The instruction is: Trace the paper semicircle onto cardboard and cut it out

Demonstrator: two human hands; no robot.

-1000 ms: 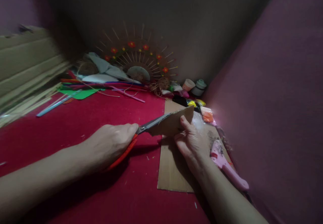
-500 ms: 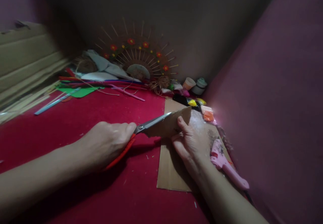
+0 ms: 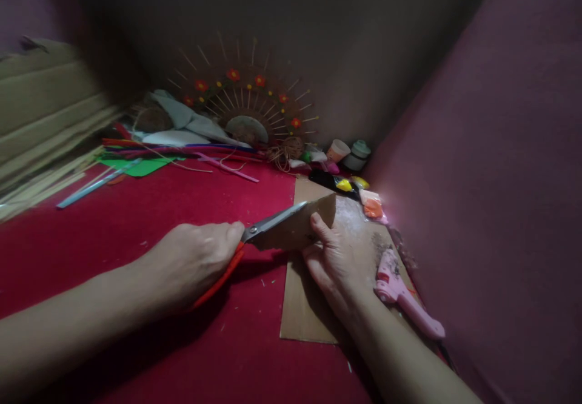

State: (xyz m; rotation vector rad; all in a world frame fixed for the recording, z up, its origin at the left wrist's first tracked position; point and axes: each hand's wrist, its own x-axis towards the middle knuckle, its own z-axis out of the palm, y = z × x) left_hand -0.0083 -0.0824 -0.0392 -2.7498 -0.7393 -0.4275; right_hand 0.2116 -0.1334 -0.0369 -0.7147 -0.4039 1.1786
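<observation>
My left hand (image 3: 200,261) is wrapped round the red handles of a pair of scissors (image 3: 275,218). The scissors' metal blades point up and to the right, along the upper edge of a small brown cardboard piece (image 3: 291,232). That piece is pinched at its right part by my right hand (image 3: 330,258), thumb on top. Its lower left edge looks uneven. Beneath my right hand a larger cardboard sheet (image 3: 302,313) lies flat on the red surface (image 3: 182,355).
A pink glue gun (image 3: 404,298) lies right of my right forearm. Behind are small colored packets (image 3: 373,208), a paper cup (image 3: 338,150), a lidded jar (image 3: 358,155), twine (image 3: 286,151), colored stems (image 3: 182,148) and a flower-decorated fan shape (image 3: 248,104). Folded cardboard (image 3: 45,94) stands left.
The small cardboard piece and my right hand have shifted slightly left, towards the scissors. My left hand has hardly moved, and the whole view has shifted a little.
</observation>
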